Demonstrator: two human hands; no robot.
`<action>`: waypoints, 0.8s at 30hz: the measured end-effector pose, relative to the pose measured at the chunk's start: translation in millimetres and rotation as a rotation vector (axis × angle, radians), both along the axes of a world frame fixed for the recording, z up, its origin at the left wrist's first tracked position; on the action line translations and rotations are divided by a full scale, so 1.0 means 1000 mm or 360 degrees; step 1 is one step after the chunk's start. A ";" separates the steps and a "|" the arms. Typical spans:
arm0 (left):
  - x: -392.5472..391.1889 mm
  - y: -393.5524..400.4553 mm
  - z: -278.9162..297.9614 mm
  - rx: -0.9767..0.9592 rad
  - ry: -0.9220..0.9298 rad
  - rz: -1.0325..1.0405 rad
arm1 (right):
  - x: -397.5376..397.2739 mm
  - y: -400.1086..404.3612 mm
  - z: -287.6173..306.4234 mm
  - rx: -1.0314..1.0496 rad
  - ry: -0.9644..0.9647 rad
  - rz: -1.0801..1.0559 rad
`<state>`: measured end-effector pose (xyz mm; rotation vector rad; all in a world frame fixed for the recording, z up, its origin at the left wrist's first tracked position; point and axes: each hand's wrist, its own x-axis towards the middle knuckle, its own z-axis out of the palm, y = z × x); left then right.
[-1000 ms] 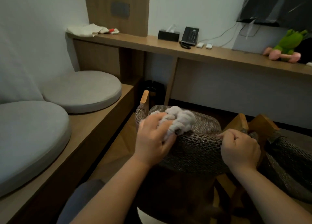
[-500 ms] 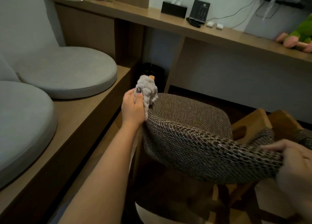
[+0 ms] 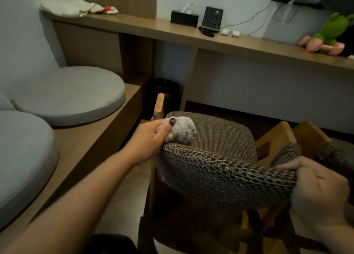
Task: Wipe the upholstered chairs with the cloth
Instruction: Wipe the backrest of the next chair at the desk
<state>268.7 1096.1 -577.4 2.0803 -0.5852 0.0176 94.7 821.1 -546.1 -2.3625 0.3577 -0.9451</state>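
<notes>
A chair with brown woven upholstery [image 3: 216,169] stands in front of me, its curved backrest nearest and its seat [image 3: 220,136] beyond. My left hand [image 3: 151,138] is shut on a bunched pale grey cloth [image 3: 183,132], pressed on the left end of the backrest top. My right hand [image 3: 314,184] grips the backrest's right end. A second upholstered chair [image 3: 333,152] with a wooden frame stands close on the right, mostly cut off.
A wooden bench [image 3: 107,131] on the left carries two round grey cushions [image 3: 72,94]. A long wooden shelf [image 3: 191,35] holds folded cloths, a tissue box [image 3: 183,20], a phone [image 3: 213,19] and a green plush toy [image 3: 333,33]. A dark bin [image 3: 166,90] sits under the shelf.
My left hand with the cloth slid left along the backrest top to the corner, then slightly back right onto the top edge. My right hand stayed gripping the right end. The view shifted.
</notes>
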 end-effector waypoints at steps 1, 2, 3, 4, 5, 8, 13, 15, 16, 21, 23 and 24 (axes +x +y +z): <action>0.006 0.005 0.004 0.0052 -0.0035 0.0032 | 0.001 0.002 0.003 -0.0015 -0.0007 0.0003; 0.018 0.010 0.010 0.0091 -0.0089 0.0148 | 0.005 0.001 0.001 -0.0031 0.0003 0.0013; 0.031 0.013 0.016 0.0118 -0.0137 0.0332 | 0.007 0.001 0.004 -0.0022 0.0010 0.0055; 0.046 0.017 0.020 0.0148 -0.0175 0.0559 | 0.007 -0.002 0.002 -0.0046 -0.0018 0.0046; 0.059 0.019 0.022 0.0182 -0.0189 0.0768 | 0.007 -0.002 0.001 -0.0087 -0.0056 0.0047; 0.073 0.009 0.004 0.0262 0.0050 0.0757 | 0.007 -0.002 0.002 -0.0155 -0.0117 -0.0002; 0.016 -0.012 -0.017 -0.0125 0.0296 0.0445 | 0.007 -0.005 0.001 -0.0124 -0.0210 0.0046; -0.012 -0.006 -0.007 -0.0381 0.0407 0.0449 | 0.007 -0.005 0.000 -0.0165 -0.0196 0.0024; -0.025 -0.003 -0.002 -0.0489 0.0480 0.0446 | 0.007 -0.004 0.000 -0.0171 -0.0200 0.0019; -0.089 -0.013 0.024 -0.0841 0.0517 0.0416 | 0.005 -0.001 0.001 -0.0229 -0.0207 -0.0068; -0.112 -0.027 0.038 -0.0871 0.0421 0.0470 | 0.005 -0.003 -0.001 -0.0240 -0.0135 -0.0110; -0.122 -0.035 0.044 -0.0854 0.0384 0.0486 | 0.005 -0.003 0.000 -0.0239 -0.0098 -0.0124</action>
